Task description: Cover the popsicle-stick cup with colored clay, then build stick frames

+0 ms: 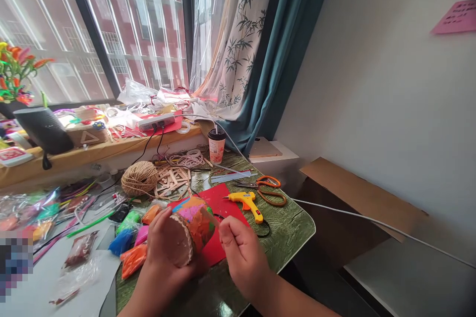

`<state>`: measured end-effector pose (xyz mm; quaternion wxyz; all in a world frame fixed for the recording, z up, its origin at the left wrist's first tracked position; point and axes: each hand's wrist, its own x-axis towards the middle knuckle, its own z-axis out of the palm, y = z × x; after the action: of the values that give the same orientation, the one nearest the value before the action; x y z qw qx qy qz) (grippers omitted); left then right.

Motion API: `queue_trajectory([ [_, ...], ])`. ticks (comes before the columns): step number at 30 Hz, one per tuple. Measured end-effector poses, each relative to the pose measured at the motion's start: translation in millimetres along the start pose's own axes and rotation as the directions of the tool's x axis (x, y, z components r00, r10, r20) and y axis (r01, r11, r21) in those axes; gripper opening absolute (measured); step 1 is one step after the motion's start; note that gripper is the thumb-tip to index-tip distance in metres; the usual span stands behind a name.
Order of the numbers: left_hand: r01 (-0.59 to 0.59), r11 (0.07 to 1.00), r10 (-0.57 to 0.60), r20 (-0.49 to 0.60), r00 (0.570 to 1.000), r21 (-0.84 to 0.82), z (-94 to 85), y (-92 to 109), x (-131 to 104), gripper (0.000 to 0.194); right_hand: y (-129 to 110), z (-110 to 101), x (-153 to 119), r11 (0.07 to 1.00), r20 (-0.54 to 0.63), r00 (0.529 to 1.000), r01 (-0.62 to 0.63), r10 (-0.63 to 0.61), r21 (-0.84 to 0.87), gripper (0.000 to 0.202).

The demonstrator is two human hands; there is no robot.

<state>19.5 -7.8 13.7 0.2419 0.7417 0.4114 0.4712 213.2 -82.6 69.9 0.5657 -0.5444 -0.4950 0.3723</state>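
My left hand (161, 250) is wrapped around a cup-shaped container (201, 223), tilted on its side with its open mouth toward me. Orange, purple, blue and green clay-like patches cover its outside, and a pale, bumpy edge rings the mouth. In my right hand (241, 252), closed fingers pinch a thin flat stick (211, 217) whose far end lies against the orange surface. Beneath the container is a sheet of red paper (217, 253). Just beyond my right hand lies a yellow glue gun (245, 200). Bags of coloured clay, including an orange one (134, 260), sit beside my left hand.
Orange-handled scissors (269, 182) and a ruler (232, 176) lie past the glue gun. A twine ball (139, 178), wooden pieces (173, 181) and a lidded paper cup (216, 146) stand farther back. A power strip (156, 121) rests on the sill. A cardboard box (364, 193) is at right.
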Motion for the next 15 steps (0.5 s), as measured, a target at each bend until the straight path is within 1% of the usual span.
queue_trajectory([
  [1,0.084,0.994,-0.083,0.004,0.997,-0.065,0.1,2.8,-0.6,0.104,0.8,-2.0,0.7,0.999,0.006,1.000,-0.015,0.015,0.052,0.064],
  [3,0.223,0.953,-0.223,0.023,0.975,-0.206,0.0,6.7,-0.1,0.105,2.6,-5.6,4.3,0.988,0.078,0.993,-0.100,0.091,0.118,0.064],
  [5,0.294,0.898,-0.289,0.065,0.955,-0.327,-1.1,7.7,2.1,0.103,4.1,-10.0,10.6,0.988,0.149,0.981,-0.134,0.123,0.072,0.064],
  [8,0.325,0.853,-0.305,0.115,0.945,-0.409,-4.1,5.2,5.9,0.101,7.2,-15.4,19.3,0.993,0.153,0.981,-0.117,0.118,-0.013,0.065],
  [11,0.345,0.857,-0.322,0.125,0.939,-0.382,-3.5,2.3,6.9,0.106,14.1,-10.4,17.8,0.984,0.133,0.977,-0.174,0.167,0.038,0.065],
  [13,0.349,0.872,-0.346,0.074,0.935,-0.344,0.7,1.8,5.6,0.114,19.9,0.7,9.7,0.964,0.130,0.970,-0.222,0.204,0.144,0.066],
  [15,0.337,0.887,-0.360,-0.017,0.933,-0.315,6.3,2.0,3.5,0.117,24.7,14.9,-1.0,0.926,0.173,0.958,-0.270,0.231,0.263,0.066],
])
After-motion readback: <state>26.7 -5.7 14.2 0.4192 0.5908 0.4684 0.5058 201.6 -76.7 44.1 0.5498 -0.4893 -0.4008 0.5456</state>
